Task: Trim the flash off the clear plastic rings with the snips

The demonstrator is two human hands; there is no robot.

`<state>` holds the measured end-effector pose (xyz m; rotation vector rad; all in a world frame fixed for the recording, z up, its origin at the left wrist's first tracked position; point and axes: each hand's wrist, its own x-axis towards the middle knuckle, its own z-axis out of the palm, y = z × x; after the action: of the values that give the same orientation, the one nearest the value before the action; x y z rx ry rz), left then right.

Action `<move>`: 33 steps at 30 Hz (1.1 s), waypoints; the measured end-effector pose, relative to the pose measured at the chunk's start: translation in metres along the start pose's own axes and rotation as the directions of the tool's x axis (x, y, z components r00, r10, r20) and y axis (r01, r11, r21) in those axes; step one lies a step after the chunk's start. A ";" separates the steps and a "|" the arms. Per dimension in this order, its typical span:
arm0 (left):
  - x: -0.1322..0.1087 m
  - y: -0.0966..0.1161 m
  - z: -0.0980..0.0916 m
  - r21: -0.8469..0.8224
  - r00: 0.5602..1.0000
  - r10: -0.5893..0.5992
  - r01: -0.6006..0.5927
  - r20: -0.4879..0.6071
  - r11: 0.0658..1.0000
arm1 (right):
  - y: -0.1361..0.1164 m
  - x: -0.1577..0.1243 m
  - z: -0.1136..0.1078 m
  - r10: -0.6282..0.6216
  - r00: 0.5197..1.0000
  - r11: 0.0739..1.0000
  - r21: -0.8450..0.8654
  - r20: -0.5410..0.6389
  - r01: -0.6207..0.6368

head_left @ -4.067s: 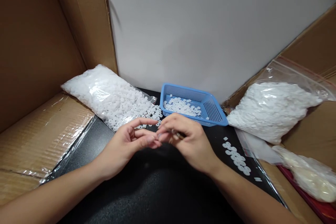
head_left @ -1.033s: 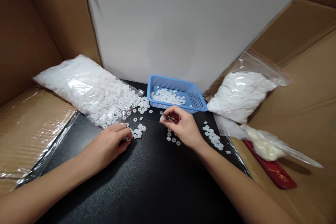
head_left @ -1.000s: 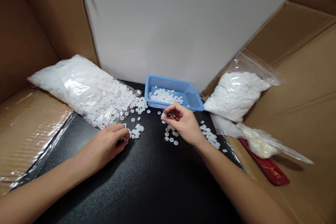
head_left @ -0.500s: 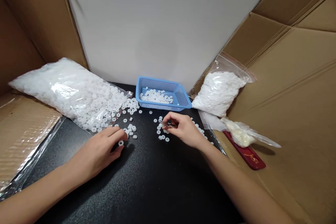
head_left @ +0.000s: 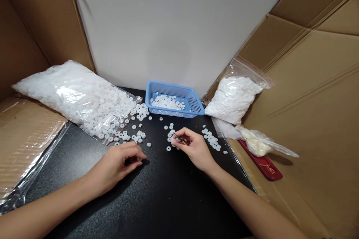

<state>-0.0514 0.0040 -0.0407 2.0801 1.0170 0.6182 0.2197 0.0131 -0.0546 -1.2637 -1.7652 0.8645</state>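
My left hand (head_left: 123,162) rests low over the black tabletop, with thumb and index finger closed in a pinch. A pale bit shows between those fingers, seemingly one of the small white rings, mostly hidden. My right hand (head_left: 195,147) grips a pair of thin metal tweezers (head_left: 182,139), whose tips point left over a small group of white rings (head_left: 171,127). Another loose cluster of white rings (head_left: 137,136) lies just beyond my left fingers. Behind both hands, a blue perforated basket (head_left: 175,112) holds many more white pieces.
A large clear bag (head_left: 75,93) spills white rings at the left. On the right are a zip bag of white pieces (head_left: 234,97), a small bag with pale yellow contents (head_left: 258,143), a red case (head_left: 267,168) and more rings (head_left: 211,140). Cardboard walls (head_left: 314,97) flank the table.
My left hand has moved right and slightly toward me, its fingertips closing together where a ring lay between them. My right hand has shifted slightly down with the tweezers, uncovering rings to its right.
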 end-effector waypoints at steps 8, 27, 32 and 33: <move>0.000 -0.005 0.007 0.002 0.997 -0.030 0.030 -0.069 1.000 | 0.001 -0.009 0.007 -0.034 0.998 0.997 -0.073 0.049 0.037; 0.003 0.028 -0.001 -0.828 0.911 -0.386 0.325 0.144 0.458 | -0.046 0.007 0.031 0.076 0.982 0.886 0.440 0.173 -0.146; -0.002 0.037 -0.007 -0.909 0.914 -0.397 0.228 0.078 0.348 | -0.066 0.024 0.047 0.034 0.967 0.814 0.554 0.252 -0.173; -0.002 0.038 -0.009 -0.920 0.912 -0.404 0.211 0.063 0.332 | -0.068 0.027 0.048 0.023 0.966 0.807 0.565 0.258 -0.170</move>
<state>-0.0412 -0.0104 -0.0059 0.7892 0.8202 0.9047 0.1430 0.0161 -0.0129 -0.8618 -1.4357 1.5373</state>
